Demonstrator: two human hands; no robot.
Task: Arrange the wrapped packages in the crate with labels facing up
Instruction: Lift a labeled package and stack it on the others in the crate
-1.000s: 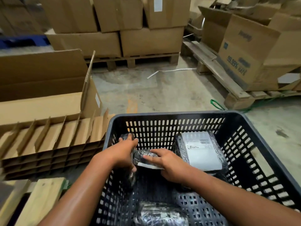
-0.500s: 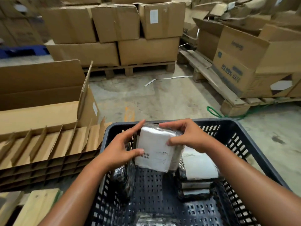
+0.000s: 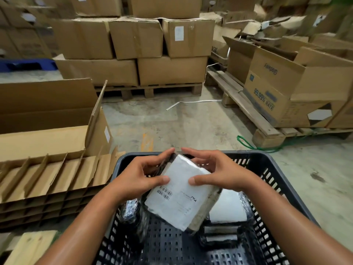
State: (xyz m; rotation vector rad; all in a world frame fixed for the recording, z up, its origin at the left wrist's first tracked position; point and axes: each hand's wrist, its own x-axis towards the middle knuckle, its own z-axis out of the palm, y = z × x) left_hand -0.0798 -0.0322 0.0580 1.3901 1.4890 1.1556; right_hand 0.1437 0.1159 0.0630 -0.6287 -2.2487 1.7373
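A wrapped package (image 3: 181,199) with a white barcode label facing me is held tilted above the black slotted crate (image 3: 271,169). My left hand (image 3: 141,176) grips its left edge and my right hand (image 3: 215,173) its upper right edge. Inside the crate, a stack of wrapped packages (image 3: 227,213) sits at the right with a white label on top. Another plastic-wrapped package (image 3: 129,209) leans against the crate's left wall, its label hidden.
Flattened cardboard dividers (image 3: 53,180) and an open carton (image 3: 47,119) lie to the left of the crate. Stacked cartons on wooden pallets (image 3: 152,90) stand ahead and at the right (image 3: 267,131). A green strap (image 3: 246,144) lies on the concrete floor.
Both hands lifted a package from the crate floor and turned it so the white label faces up. The package has rotated further and tilted since half a second ago.
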